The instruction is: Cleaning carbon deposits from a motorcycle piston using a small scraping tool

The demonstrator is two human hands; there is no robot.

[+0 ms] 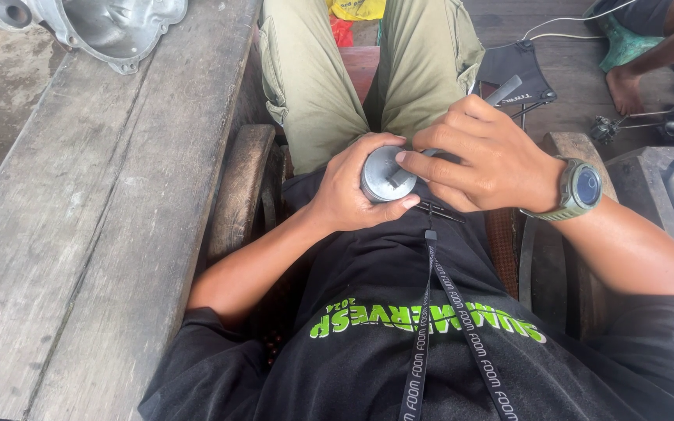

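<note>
While a weathered wooden table (95,210) fills the left of the scene, a seated person in olive trousers (352,70) and a black shirt (399,327) works over the lap. On the table's far end rests a grey cast-metal cover (95,23). At right, another person's bare foot (626,87) stands on the plank floor (563,86). The left hand (349,191) wraps a round metal cylinder (386,173) — fingers curled tight about its side — while the right hand (481,160), wearing a green wristwatch (579,189), closes its fingers on a slim metal tool (501,92) touching the cylinder's face.
</note>
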